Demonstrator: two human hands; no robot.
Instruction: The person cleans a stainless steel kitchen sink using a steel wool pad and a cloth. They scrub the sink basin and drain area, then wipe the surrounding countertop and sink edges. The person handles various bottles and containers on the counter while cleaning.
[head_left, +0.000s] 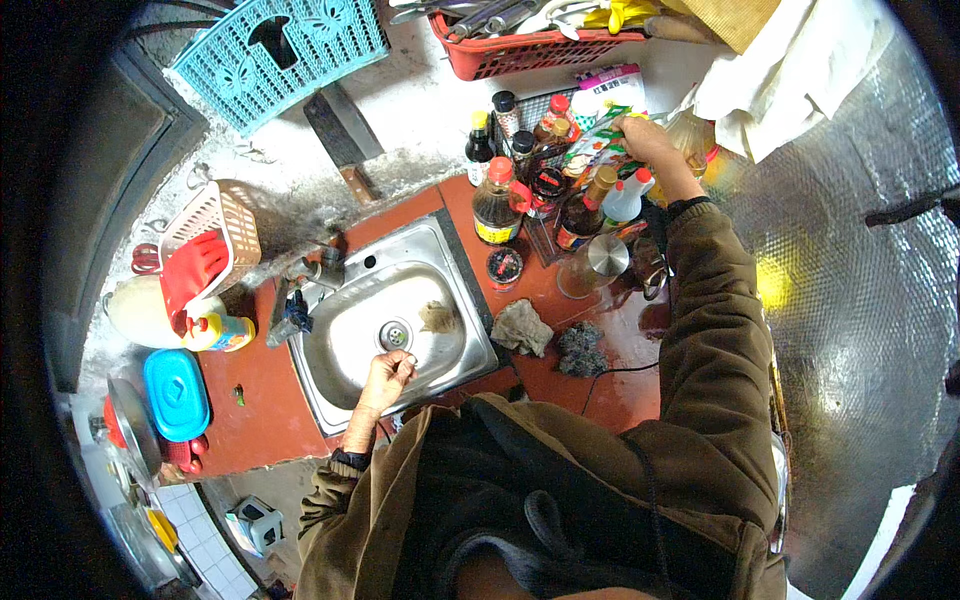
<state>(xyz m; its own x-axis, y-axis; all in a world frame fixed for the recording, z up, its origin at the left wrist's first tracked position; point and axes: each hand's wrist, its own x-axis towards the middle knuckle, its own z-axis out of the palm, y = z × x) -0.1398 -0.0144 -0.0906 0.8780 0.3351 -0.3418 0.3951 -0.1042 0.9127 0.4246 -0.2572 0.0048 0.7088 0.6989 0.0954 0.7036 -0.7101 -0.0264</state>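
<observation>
My right hand (646, 141) reaches across the counter and grips the top of a printed plastic packet (592, 154) among the seasoning bottles. Just beside it stand a brown bottle with a gold cap (581, 217) and a white bottle with a red cap (626, 199). My left hand (386, 381) hovers over the near edge of the stainless steel sink (352, 300), its fingers curled. A pale spot shows at its fingertips; whether it is a held thing cannot be told. A brownish scrap (436, 317) lies in the basin, right of the drain (394, 334).
A large jug with a red cap (496, 206) and a glass jar with a metal lid (589, 266) stand right of the sink. Nearer lie a rag (523, 328) and a steel wool scourer (582, 349). A blue lidded box (176, 394) sits at left.
</observation>
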